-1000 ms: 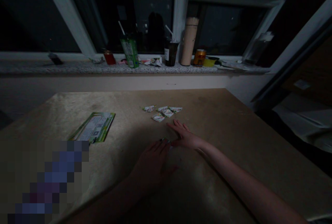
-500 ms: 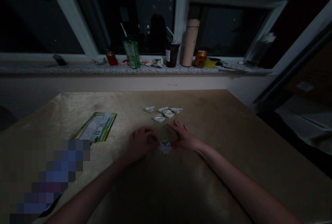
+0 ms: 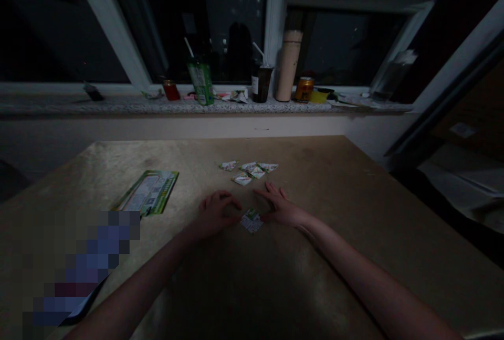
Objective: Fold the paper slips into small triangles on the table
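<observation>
A small printed green-and-white paper square (image 3: pixel 252 221) lies on the table between my hands, one corner towards me. My left hand (image 3: pixel 218 215) rests at its left side, fingers curved and apart, the thumb tip close to the left corner. On the other side, my right hand (image 3: pixel 280 209) has its fingers spread, with the thumb at the right corner. Whether either thumb presses on the paper I cannot tell. Just beyond my fingertips lies a loose group of folded paper pieces (image 3: pixel 252 168), white with green edges.
A green printed packet (image 3: pixel 151 193) lies left on the brown table (image 3: pixel 315 172). Nearer me is a dark-edged device, its surface pixelated. Along the windowsill (image 3: pixel 129 106) stand a green cup (image 3: pixel 201 83), a dark cup (image 3: pixel 261 83), a pale flask (image 3: pixel 289 67) and an orange can (image 3: pixel 304 89).
My left index finger has straightened a little and stands further from the thumb. The paper square and my right hand look almost unmoved; the view has shifted slightly.
</observation>
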Tool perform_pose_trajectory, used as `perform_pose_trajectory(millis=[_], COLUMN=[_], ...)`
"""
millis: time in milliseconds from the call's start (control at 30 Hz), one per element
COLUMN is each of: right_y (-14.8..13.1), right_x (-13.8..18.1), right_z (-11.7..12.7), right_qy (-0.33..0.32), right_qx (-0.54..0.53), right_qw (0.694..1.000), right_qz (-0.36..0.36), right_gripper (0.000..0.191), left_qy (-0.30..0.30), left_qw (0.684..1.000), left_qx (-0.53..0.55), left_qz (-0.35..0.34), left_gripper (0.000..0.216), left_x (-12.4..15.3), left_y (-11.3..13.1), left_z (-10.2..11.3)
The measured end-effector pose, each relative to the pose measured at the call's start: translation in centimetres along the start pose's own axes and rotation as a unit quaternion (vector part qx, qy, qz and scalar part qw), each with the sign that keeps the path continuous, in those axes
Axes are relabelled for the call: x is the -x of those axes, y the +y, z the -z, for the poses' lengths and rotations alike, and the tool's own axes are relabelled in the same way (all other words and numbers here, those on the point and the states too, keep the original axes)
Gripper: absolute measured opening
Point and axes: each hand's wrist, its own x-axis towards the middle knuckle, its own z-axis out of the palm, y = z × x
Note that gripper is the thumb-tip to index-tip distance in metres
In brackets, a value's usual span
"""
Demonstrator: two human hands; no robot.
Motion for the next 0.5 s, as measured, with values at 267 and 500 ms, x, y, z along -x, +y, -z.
perform_pose_trajectory(millis=[267, 500], right_y=[-0.28, 0.01], right_x=[0.09, -0.05], right_z=[0.19, 0.05], right_qy=[-0.006, -0.005], right_qx=[-0.001, -0.001], right_qw=[1.000, 1.000], right_qz=[-0.004, -0.001], right_gripper=[0.080, 0.081], left_qy=[-0.011, 0.014], left_qw=[1.000, 1.000], left_qx=[-0.005, -0.012], left_qz=[0.006, 0.021], left_gripper=[0.030, 0.033], left_x=[-0.63, -0.65], left_y=[-0.20, 0.47], left_z=[0.07, -0.31])
